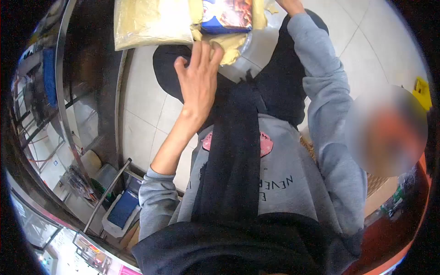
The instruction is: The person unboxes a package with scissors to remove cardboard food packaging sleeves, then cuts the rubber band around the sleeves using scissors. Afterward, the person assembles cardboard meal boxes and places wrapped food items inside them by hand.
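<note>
At the top of the head view lies a flat pale-yellow package in clear plastic (153,25). Beside it is a blue packet (227,20) with a food picture, and ragged yellow material (231,46) shows around it. My left hand (197,82) is at the lower edge between these things, back of the hand up. Its fingers curl against the yellow edge, one outer finger standing apart; what they pinch is hidden. My right hand (291,6) is at the top edge of the view, right of the yellow material, with its fingers cut off by the frame.
My dark-trousered legs (284,68) are under the items, above a pale tiled floor (146,101). A dark glass-fronted cabinet (87,68) stands close on the left. On the right are a blurred round patch (387,130), a yellow object (420,94) and a red edge (412,220).
</note>
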`<state>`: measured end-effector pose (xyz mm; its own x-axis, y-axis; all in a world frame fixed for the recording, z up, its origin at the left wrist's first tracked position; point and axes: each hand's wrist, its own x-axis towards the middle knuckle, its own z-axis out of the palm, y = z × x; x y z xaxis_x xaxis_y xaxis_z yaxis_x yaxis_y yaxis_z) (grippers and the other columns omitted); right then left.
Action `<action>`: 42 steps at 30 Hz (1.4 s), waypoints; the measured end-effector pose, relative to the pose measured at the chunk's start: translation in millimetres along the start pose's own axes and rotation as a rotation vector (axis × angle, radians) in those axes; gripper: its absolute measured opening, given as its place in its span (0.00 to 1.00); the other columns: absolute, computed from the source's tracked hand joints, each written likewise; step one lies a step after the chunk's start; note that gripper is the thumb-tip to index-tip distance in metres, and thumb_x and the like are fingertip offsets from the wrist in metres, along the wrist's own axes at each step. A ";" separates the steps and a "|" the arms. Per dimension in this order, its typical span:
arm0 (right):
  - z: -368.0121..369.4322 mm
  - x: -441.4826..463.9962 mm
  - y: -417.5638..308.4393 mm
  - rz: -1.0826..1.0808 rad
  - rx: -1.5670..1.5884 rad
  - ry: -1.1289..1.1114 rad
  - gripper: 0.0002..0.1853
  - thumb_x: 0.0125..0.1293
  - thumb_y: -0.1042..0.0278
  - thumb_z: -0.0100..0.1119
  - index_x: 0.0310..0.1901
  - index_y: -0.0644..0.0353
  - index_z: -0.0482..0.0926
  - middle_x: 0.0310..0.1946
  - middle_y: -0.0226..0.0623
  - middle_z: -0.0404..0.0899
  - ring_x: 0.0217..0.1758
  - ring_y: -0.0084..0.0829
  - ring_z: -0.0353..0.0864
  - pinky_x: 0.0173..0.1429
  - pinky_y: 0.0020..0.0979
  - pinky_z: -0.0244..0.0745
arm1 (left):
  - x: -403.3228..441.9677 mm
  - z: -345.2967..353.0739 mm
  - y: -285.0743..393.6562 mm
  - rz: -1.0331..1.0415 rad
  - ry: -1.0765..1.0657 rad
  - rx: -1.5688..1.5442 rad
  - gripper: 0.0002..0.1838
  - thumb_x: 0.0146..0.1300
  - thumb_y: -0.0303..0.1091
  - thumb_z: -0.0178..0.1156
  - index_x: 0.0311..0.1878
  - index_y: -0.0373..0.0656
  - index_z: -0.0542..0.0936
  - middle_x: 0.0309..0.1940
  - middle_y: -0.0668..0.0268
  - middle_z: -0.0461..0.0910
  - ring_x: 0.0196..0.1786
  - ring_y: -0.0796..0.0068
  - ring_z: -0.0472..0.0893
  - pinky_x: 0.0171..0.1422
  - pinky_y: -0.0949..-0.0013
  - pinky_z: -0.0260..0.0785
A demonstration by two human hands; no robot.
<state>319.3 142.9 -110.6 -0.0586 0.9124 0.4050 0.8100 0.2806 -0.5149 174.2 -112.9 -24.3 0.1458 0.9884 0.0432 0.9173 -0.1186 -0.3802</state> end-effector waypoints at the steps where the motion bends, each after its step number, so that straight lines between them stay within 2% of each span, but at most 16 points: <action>1: 4.8 2.5 3.3 0.013 -0.013 -0.026 0.19 0.65 0.51 0.43 0.44 0.60 0.67 0.20 0.53 0.77 0.23 0.54 0.77 0.28 0.50 0.72 | -0.1 1.2 0.7 -0.007 -0.017 0.036 0.20 0.54 0.33 0.57 0.52 0.55 0.70 0.51 0.73 0.69 0.55 0.80 0.66 0.49 0.63 0.54; 2: 7.1 3.0 7.2 0.031 -0.030 -0.053 0.18 0.65 0.51 0.43 0.44 0.60 0.66 0.20 0.53 0.76 0.22 0.54 0.76 0.27 0.50 0.71 | -1.5 1.5 0.7 0.000 -0.045 0.023 0.24 0.53 0.35 0.58 0.56 0.55 0.68 0.56 0.72 0.67 0.57 0.80 0.65 0.50 0.63 0.53; 9: -6.3 31.2 23.2 -0.207 -0.153 -0.045 0.18 0.65 0.52 0.44 0.44 0.60 0.66 0.19 0.53 0.77 0.22 0.53 0.77 0.26 0.48 0.72 | -7.3 0.4 -2.6 -0.010 -0.022 -0.006 0.27 0.52 0.39 0.60 0.57 0.52 0.67 0.55 0.71 0.68 0.59 0.80 0.65 0.51 0.63 0.53; 14: -21.8 52.7 17.7 -0.325 -0.153 -0.112 0.19 0.64 0.52 0.47 0.45 0.60 0.68 0.21 0.53 0.77 0.25 0.50 0.79 0.29 0.47 0.73 | -10.3 0.2 -4.7 -0.031 0.041 -0.144 0.33 0.50 0.56 0.58 0.58 0.51 0.67 0.54 0.70 0.68 0.59 0.79 0.65 0.53 0.62 0.53; 18: -48.3 33.6 0.2 -0.298 -0.129 -0.065 0.20 0.63 0.51 0.49 0.46 0.60 0.69 0.22 0.52 0.78 0.26 0.50 0.79 0.31 0.46 0.73 | 4.8 -7.3 -20.0 0.016 0.057 -0.270 0.25 0.54 0.52 0.56 0.51 0.48 0.73 0.52 0.70 0.69 0.57 0.79 0.66 0.53 0.62 0.55; 20: -73.2 17.8 -10.7 0.008 -0.047 -0.121 0.22 0.62 0.49 0.51 0.47 0.59 0.69 0.26 0.50 0.79 0.30 0.49 0.80 0.33 0.42 0.75 | 29.9 -19.1 -34.9 0.231 -0.018 -0.268 0.17 0.58 0.47 0.55 0.42 0.45 0.78 0.50 0.69 0.72 0.52 0.75 0.69 0.51 0.63 0.59; 23: -92.4 -18.3 -22.3 0.101 0.156 -0.039 0.28 0.53 0.49 0.63 0.41 0.68 0.66 0.35 0.50 0.77 0.35 0.44 0.79 0.40 0.39 0.72 | 74.3 -35.8 -47.4 0.402 -0.227 -0.537 0.13 0.60 0.42 0.53 0.37 0.43 0.79 0.46 0.67 0.74 0.48 0.68 0.73 0.48 0.63 0.63; 24: -96.9 -33.9 -28.8 0.230 0.328 -0.105 0.32 0.51 0.47 0.65 0.43 0.68 0.65 0.38 0.49 0.74 0.39 0.42 0.77 0.43 0.38 0.71 | 88.4 -40.7 -46.8 0.287 -0.258 -0.646 0.11 0.58 0.38 0.55 0.37 0.41 0.79 0.44 0.65 0.75 0.45 0.65 0.74 0.48 0.63 0.65; 25: -98.5 -49.8 -35.6 0.357 0.504 -0.171 0.36 0.48 0.45 0.67 0.45 0.68 0.63 0.41 0.48 0.72 0.43 0.39 0.75 0.46 0.37 0.70 | 98.9 -33.9 -43.0 0.289 -0.255 -0.646 0.11 0.58 0.38 0.55 0.37 0.41 0.79 0.44 0.65 0.75 0.45 0.65 0.74 0.48 0.63 0.65; 27: -93.5 -83.2 -43.6 0.494 0.706 -0.161 0.34 0.48 0.50 0.68 0.47 0.65 0.62 0.40 0.44 0.69 0.47 0.36 0.71 0.49 0.33 0.69 | 114.2 -17.2 -33.8 0.518 0.195 -0.657 0.11 0.52 0.34 0.58 0.37 0.41 0.79 0.42 0.64 0.75 0.46 0.65 0.73 0.49 0.63 0.66; 28: -91.3 -97.6 -50.1 0.559 0.789 -0.158 0.34 0.48 0.53 0.70 0.47 0.65 0.62 0.41 0.42 0.67 0.49 0.34 0.69 0.51 0.32 0.67 | 118.8 -15.6 -28.3 0.548 0.228 -0.681 0.13 0.46 0.31 0.60 0.38 0.41 0.79 0.41 0.63 0.74 0.46 0.64 0.73 0.51 0.62 0.65; 32: -79.6 -138.3 -53.5 0.747 1.103 -0.115 0.26 0.51 0.64 0.68 0.46 0.67 0.66 0.44 0.40 0.71 0.47 0.27 0.70 0.52 0.27 0.66 | 131.9 -13.5 -28.2 0.818 0.062 -0.701 0.15 0.45 0.31 0.61 0.40 0.43 0.78 0.40 0.64 0.73 0.49 0.65 0.72 0.55 0.62 0.62; 35: -78.6 -138.5 -46.6 0.782 1.233 -0.092 0.21 0.54 0.67 0.66 0.44 0.66 0.67 0.43 0.41 0.74 0.45 0.24 0.71 0.50 0.26 0.67 | 132.2 -9.5 -13.9 0.798 0.190 -0.428 0.14 0.46 0.33 0.60 0.40 0.46 0.79 0.42 0.66 0.73 0.51 0.70 0.70 0.57 0.64 0.59; 37: -79.6 -138.3 -39.6 0.766 1.271 -0.071 0.19 0.55 0.68 0.64 0.43 0.66 0.68 0.42 0.42 0.75 0.43 0.23 0.72 0.49 0.26 0.68 | 126.7 -9.7 6.8 0.759 0.146 0.017 0.12 0.49 0.35 0.58 0.39 0.49 0.79 0.43 0.69 0.72 0.53 0.74 0.68 0.57 0.67 0.58; 38: -84.6 -135.8 -40.2 0.795 1.284 -0.092 0.18 0.55 0.67 0.64 0.42 0.65 0.68 0.42 0.41 0.75 0.42 0.24 0.73 0.48 0.27 0.69 | 122.0 -8.3 10.5 0.798 0.293 0.159 0.07 0.53 0.36 0.53 0.33 0.50 0.80 0.35 0.74 0.72 0.44 0.77 0.70 0.55 0.69 0.57; 42: -80.0 -137.6 -43.7 0.942 1.306 -0.173 0.17 0.59 0.61 0.61 0.40 0.65 0.70 0.40 0.40 0.76 0.41 0.28 0.76 0.47 0.31 0.72 | 126.3 -4.0 11.1 0.782 0.223 0.169 0.09 0.53 0.37 0.53 0.37 0.49 0.78 0.37 0.72 0.72 0.46 0.77 0.70 0.55 0.68 0.57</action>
<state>338.7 -18.8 -83.3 0.0113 0.8937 -0.4485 -0.4220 -0.4023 -0.8124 204.3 10.3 -19.4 0.8044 0.5826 -0.1157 0.4555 -0.7300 -0.5095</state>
